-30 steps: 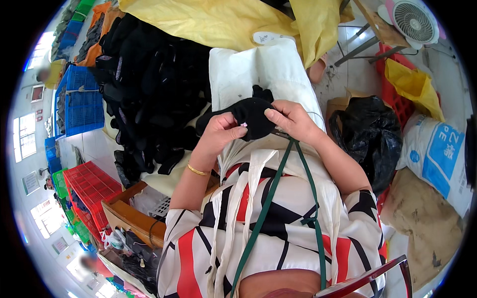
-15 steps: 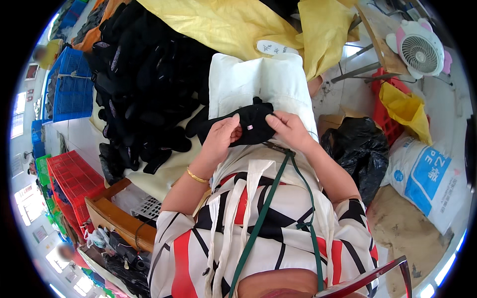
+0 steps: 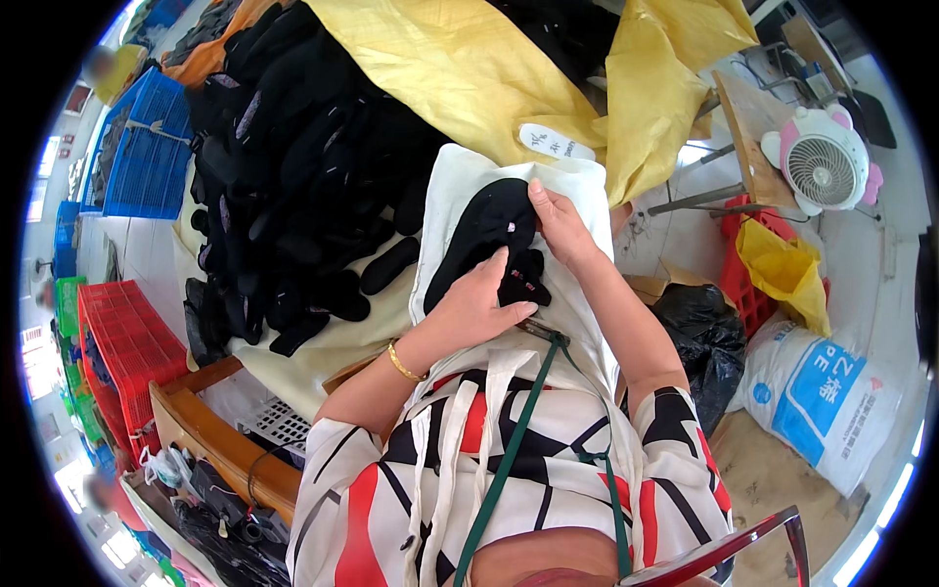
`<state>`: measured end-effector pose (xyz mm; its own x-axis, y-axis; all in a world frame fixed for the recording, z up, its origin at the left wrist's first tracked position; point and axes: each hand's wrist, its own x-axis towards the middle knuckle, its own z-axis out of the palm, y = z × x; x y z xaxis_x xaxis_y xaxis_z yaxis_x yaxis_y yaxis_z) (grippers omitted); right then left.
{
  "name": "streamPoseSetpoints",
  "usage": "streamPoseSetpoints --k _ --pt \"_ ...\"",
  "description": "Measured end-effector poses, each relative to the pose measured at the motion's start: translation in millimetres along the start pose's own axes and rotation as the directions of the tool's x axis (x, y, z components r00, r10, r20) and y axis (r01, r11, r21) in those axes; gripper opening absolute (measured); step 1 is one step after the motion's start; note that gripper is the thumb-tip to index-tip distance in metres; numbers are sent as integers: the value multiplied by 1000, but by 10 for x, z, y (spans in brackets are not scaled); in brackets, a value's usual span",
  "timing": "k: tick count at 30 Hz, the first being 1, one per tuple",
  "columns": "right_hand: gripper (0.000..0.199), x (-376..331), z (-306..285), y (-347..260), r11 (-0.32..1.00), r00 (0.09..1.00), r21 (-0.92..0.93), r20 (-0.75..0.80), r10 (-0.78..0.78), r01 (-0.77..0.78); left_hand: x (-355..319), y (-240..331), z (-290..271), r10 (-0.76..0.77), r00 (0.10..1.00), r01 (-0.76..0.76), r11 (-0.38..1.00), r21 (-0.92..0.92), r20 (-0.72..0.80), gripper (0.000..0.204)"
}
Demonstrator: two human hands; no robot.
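Observation:
A black sock (image 3: 479,225) with a flat, rounded sole and a small pink mark lies on the white cloth (image 3: 577,181) over my lap. My right hand (image 3: 562,230) pinches its far right edge between thumb and fingers. Across its near part rests my left hand (image 3: 476,305), fingers stretched out and thumb apart. Beside the left fingertips bunches a crumpled black piece (image 3: 525,277) with pinkish marks; whether it belongs to the same sock I cannot tell. A dark metal tool (image 3: 538,331) on a green cord sits just below, partly covered.
A large heap of black socks (image 3: 293,186) rises at the left. Yellow sheeting (image 3: 430,59) spreads beyond, bearing a white sole-shaped card (image 3: 556,142). Blue (image 3: 152,147) and red crates (image 3: 132,338) stand far left. Right are a fan (image 3: 820,161), black bag (image 3: 696,333) and white sack (image 3: 812,401).
The sock went from bunched between both hands to laid out lengthwise on the cloth. My right hand moved to its far edge; my left hand loosened and spread over its near part.

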<state>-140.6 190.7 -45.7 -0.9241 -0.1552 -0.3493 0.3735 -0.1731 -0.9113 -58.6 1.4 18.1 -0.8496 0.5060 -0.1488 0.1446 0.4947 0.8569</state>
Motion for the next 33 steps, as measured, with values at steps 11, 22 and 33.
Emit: streamPoseSetpoints --k 11,22,33 --pt "45 339 -81 -28 997 999 -69 23 33 -31 -340 -164 -158 220 956 -292 643 708 194 11" --pt "41 68 176 48 971 975 129 -72 211 -201 270 60 255 261 965 -155 648 745 -27 8" --pt "44 -287 -37 143 957 959 -156 107 264 -246 181 71 108 257 966 -237 880 412 8 16"
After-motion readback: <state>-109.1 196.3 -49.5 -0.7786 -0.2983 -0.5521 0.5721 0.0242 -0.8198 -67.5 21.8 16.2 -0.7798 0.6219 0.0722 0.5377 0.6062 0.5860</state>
